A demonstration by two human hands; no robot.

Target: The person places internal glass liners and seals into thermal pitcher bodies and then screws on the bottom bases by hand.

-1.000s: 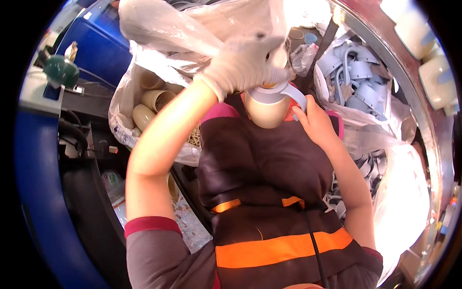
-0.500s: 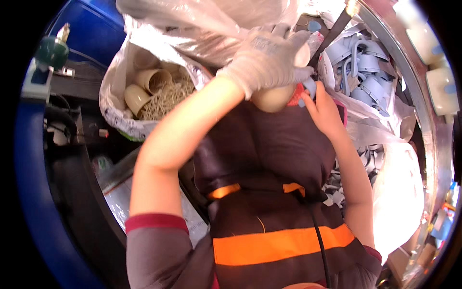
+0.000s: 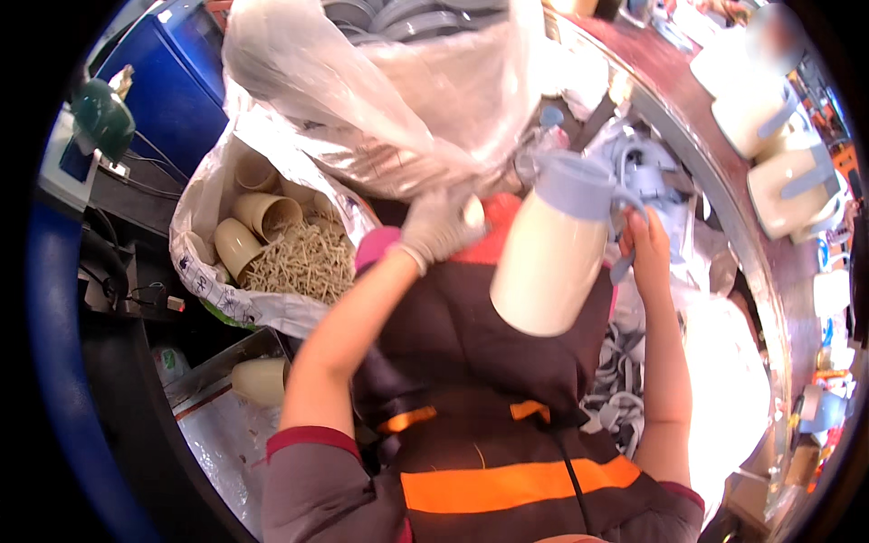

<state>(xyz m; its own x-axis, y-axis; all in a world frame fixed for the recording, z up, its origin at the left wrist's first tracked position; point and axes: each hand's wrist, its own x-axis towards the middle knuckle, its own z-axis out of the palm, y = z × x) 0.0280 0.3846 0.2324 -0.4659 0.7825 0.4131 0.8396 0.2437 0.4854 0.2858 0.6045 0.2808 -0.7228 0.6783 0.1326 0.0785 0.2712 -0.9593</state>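
Observation:
My right hand [image 3: 641,242] is bare and closed round the blue-grey handle of a jug. This jug [image 3: 549,270] has a cream body and a blue-grey collar and tilts over my dark apron, its base toward my lap. My left hand [image 3: 434,226], in a light work glove, is somewhat blurred. Between its fingers is a small cream round piece [image 3: 473,212], whose kind I cannot make out. Red cloth [image 3: 504,217] lies between my left hand and the jug.
At left a bag [image 3: 204,285] holds cream cups [image 3: 237,246] and shredded trimmings [image 3: 303,262]. Blue-grey jug collars [image 3: 644,163] fill a bag at right. Finished jugs [image 3: 793,185] stand on the curved bench [image 3: 724,185]. A cream cup [image 3: 260,381] lies in a tray at lower left.
The jug has come down and right, now upright enough to show its body and collar. My gloved left hand has moved off it, down and left. A cream cup now shows at lower left.

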